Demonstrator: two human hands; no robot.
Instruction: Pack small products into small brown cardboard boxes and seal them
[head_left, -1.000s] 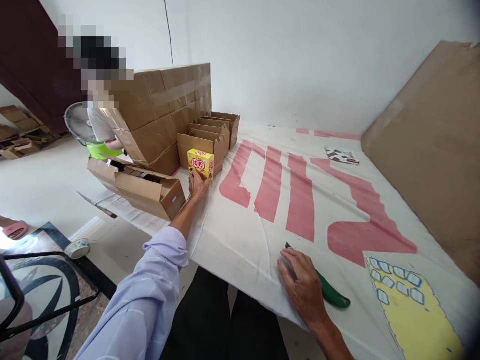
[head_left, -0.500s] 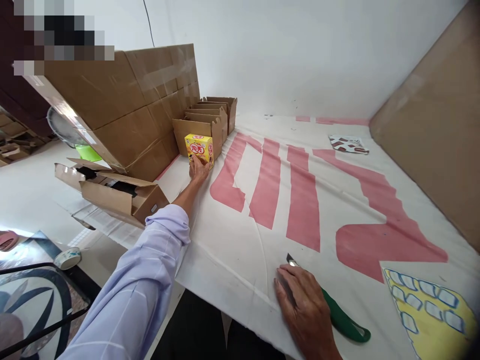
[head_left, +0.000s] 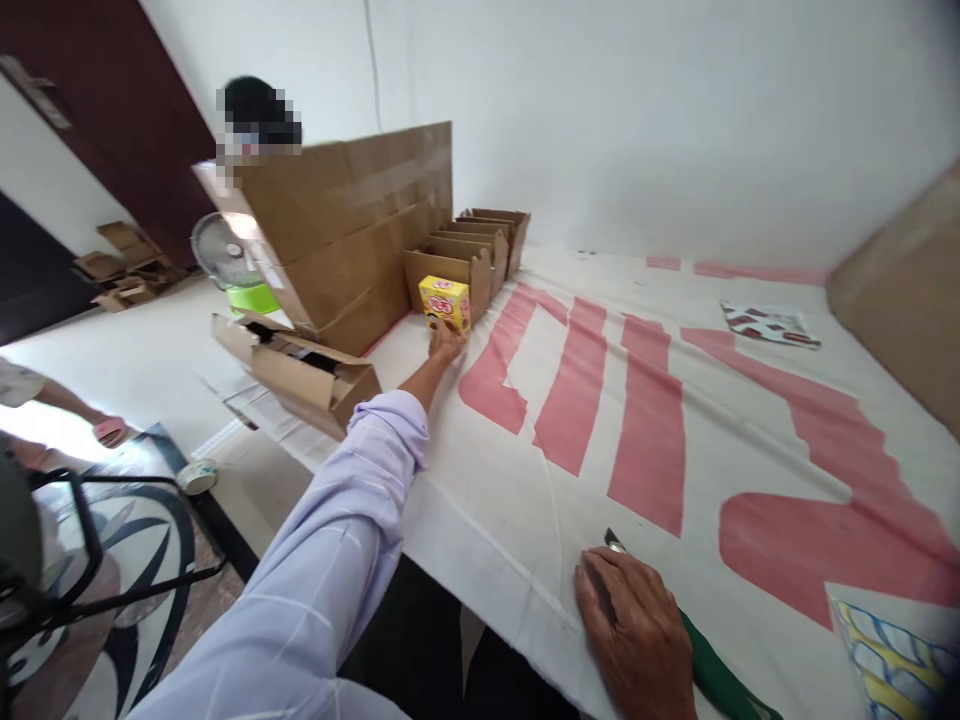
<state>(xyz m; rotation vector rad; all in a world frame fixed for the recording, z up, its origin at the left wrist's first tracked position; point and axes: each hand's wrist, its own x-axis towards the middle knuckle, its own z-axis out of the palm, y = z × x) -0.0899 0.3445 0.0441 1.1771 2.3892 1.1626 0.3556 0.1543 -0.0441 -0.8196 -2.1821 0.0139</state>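
Observation:
My left hand (head_left: 447, 342) is stretched far out, its fingers closed on the lower front of a small yellow box (head_left: 445, 302) with red lettering. The box stands upright on the cloth, in front of an open brown carton (head_left: 448, 262). Close to the near table edge, my right hand (head_left: 637, 625) rests palm down, closed over a utility knife (head_left: 724, 665). The knife's green handle sticks out behind the hand and its blade tip shows ahead of the fingers. My palm hides the middle of the knife.
Several open cartons (head_left: 495, 235) stand in a row along a tall cardboard wall (head_left: 352, 220). Another open carton (head_left: 307, 375) lies at the table's left edge. A printed packet (head_left: 769, 325) lies at the right. Behind the cardboard is a person's head (head_left: 259, 115); a fan (head_left: 221, 250) stands beyond.
The view has turned left, so the scene sits farther right. My left hand stays at the yellow box, and my right hand is still on the utility knife.

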